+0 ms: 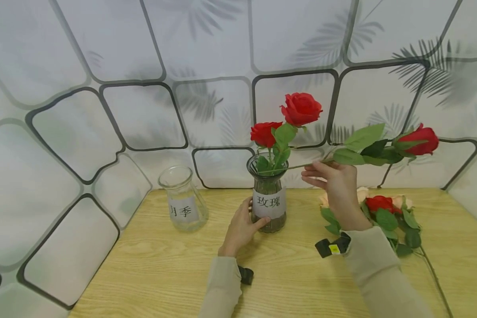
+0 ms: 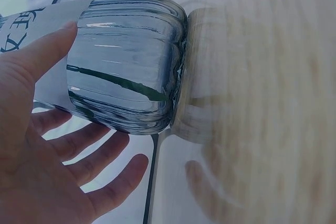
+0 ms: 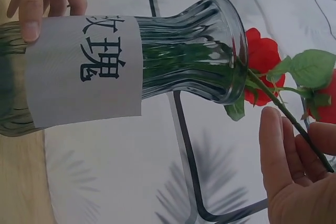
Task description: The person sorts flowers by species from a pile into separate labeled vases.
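A grey ribbed glass vase (image 1: pixel 273 225) with a white paper label stands upright on the table. Two red roses (image 1: pixel 302 109) rise from its mouth. My left hand (image 1: pixel 238 230) holds the vase low down, thumb across the front and fingers around the side; in the left wrist view, a green stem (image 2: pixel 115 81) shows through the glass. Up at the right, my right hand (image 1: pixel 340 189) pinches the stem of another red rose (image 1: pixel 419 140). That stem slants nearly level, its bloom pointing right and its lower end at the vase's rim (image 3: pixel 239 51).
A clear glass vase (image 1: pixel 192 224) with its own label stands to the left, with no flowers in it. Loose flowers, red (image 1: pixel 379 203) and peach (image 1: pixel 363 193), lie at the right beneath my right forearm. A patterned wall covering (image 1: pixel 222 112) backs the wooden table (image 1: pixel 159 274).
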Demonstrator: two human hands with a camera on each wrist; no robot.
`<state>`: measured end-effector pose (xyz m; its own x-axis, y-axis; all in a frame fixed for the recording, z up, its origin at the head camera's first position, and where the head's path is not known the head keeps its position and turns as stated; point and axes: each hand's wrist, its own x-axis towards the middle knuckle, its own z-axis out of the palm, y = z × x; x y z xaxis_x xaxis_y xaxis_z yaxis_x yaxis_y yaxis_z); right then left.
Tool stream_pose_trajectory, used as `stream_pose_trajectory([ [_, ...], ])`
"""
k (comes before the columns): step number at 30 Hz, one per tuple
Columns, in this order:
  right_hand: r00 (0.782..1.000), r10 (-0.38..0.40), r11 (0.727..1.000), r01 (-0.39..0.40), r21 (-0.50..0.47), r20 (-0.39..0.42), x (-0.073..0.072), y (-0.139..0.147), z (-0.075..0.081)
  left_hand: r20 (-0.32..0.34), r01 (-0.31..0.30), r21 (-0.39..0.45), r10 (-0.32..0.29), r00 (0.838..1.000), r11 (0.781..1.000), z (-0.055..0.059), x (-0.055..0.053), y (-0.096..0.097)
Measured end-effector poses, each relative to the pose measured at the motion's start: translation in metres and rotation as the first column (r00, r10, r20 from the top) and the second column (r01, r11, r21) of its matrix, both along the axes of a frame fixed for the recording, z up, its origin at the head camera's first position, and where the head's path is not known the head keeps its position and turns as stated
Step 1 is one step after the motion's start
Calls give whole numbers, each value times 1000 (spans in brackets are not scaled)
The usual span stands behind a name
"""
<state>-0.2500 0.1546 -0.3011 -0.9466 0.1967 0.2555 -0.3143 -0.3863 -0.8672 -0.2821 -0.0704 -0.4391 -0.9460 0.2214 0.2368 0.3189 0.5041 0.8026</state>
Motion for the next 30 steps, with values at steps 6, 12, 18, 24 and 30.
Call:
stream_pose_trajectory([
  [6,995,-92,982,95,166,-27,-2,-8,5,16,0,5,0,1000,1000,2,0,1],
  [12,993,-120,927,115,358,-8,-6,-14,9,6,3,4,-3,1000,1000,2,0,1],
  [18,988,-157,810,123,573,9,-16,-24,7,6,5,5,-5,1000,1000,1,0,1],
  [24,984,-178,746,139,652,-6,-27,-35,-2,11,11,7,-11,1000,1000,2,0,0],
  [30,981,-193,790,158,592,-4,-24,-35,-3,19,8,13,-9,1000,1000,3,1,0],
])
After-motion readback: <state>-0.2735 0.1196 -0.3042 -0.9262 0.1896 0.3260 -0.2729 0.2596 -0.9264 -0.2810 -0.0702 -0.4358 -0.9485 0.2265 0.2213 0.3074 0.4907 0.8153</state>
